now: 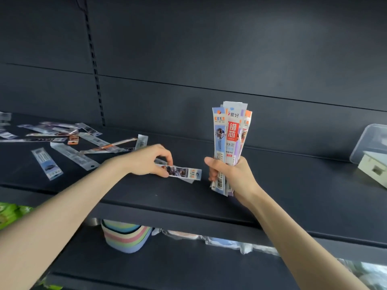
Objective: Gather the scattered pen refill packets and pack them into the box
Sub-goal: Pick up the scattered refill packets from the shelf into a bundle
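Well, nearest to me, under my forearms, the lower shelf (188, 266) is carrying a stack of pastel-striped bowls (125, 237) and some crinkled plastic-wrapped goods (230, 242) further right, with green packaging (9, 214) poking in at the left edge. Above that, I am reaching both arms over the front lip of the dark upper shelf (293, 191). My left hand (146, 162) is pinching the near end of a pen refill packet (182, 172) between thumb and curled fingers; the packet is lying flat on the shelf, pointing right, and what looks like a second one is peeking out beneath it. Just beside it, apart from its tip, my right hand (230, 174) is gripping a bundle of packets (230, 132) around the lower part, holding them upright so their printed tops are fanning out above my fist and their bottoms are sticking out below. Further back on the left, the scattered packets (69, 143) are lying criss-crossed on the shelf, some overlapping, some on their own. Off at the far right edge, well apart from both hands, a clear plastic box (370, 141) is sitting on the shelf with a white carton (372, 168) just in front of it; I cannot tell what is inside. Behind everything, the dark back panel (209, 49) is rising with a slotted upright strip (94, 65) on the left.
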